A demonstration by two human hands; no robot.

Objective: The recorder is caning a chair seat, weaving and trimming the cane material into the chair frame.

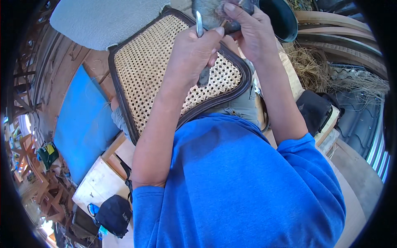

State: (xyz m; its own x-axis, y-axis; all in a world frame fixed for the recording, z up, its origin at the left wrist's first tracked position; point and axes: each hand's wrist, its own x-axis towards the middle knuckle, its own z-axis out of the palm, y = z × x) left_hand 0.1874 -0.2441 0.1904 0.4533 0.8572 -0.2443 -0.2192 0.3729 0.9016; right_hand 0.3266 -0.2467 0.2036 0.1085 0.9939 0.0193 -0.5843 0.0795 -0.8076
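Pale wooden surface (93, 178), black cloth item (112, 217) (rumpled) atop

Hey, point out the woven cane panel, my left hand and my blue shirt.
Woven cane panel (144, 62), head view: mesh left of the forearm.
Left hand (192, 50), head view: back of the hand.
Blue shirt (244, 177), head view: middle of its front.

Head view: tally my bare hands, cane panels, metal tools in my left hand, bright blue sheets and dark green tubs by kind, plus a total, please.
Hands: 2 (left hand, right hand)
Cane panel: 1
Metal tool: 1
Blue sheet: 1
Green tub: 1
Total: 6
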